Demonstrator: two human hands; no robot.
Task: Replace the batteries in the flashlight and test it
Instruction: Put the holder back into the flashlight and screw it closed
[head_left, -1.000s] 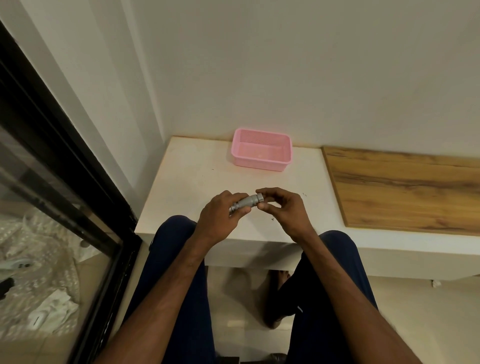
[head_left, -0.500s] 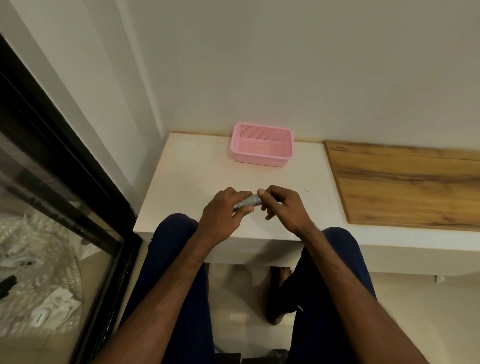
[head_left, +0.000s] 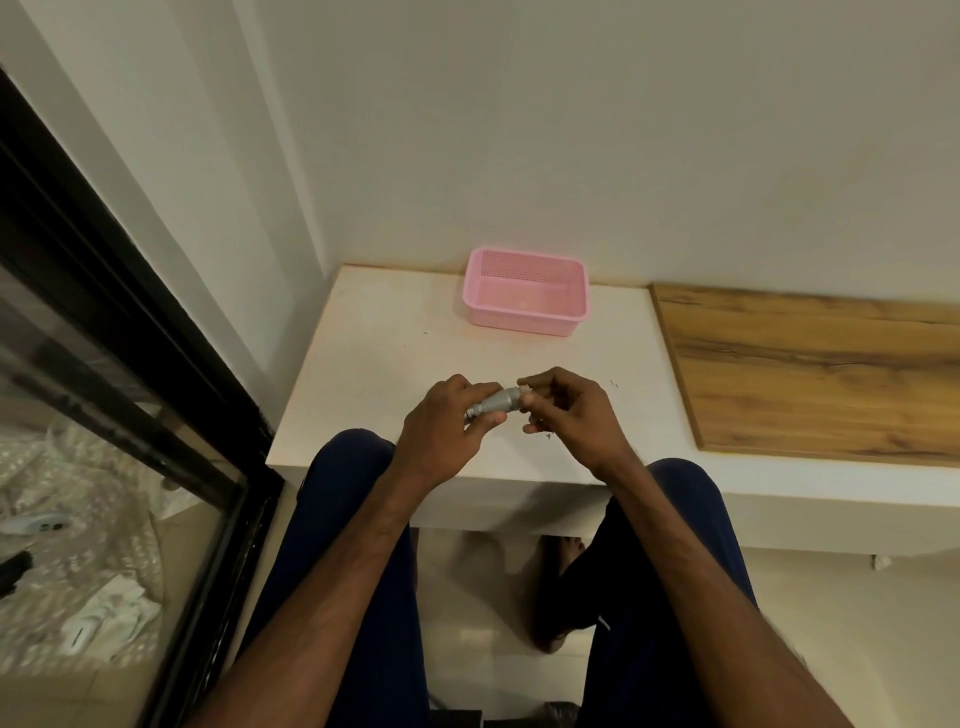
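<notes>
A small silver flashlight is held level above the white ledge, between both hands. My left hand wraps its left part, so that end is hidden in my fingers. My right hand pinches the right end between thumb and fingertips. No batteries are in sight.
A pink perforated basket stands at the back of the ledge by the wall. A wooden panel covers the ledge to the right. A black-framed glass door runs along the left. My knees sit under the ledge's front edge.
My right fingers have shifted on the flashlight's right end, first closing over it, now pinching its tip. The flashlight has stayed in the same spot between both hands.
</notes>
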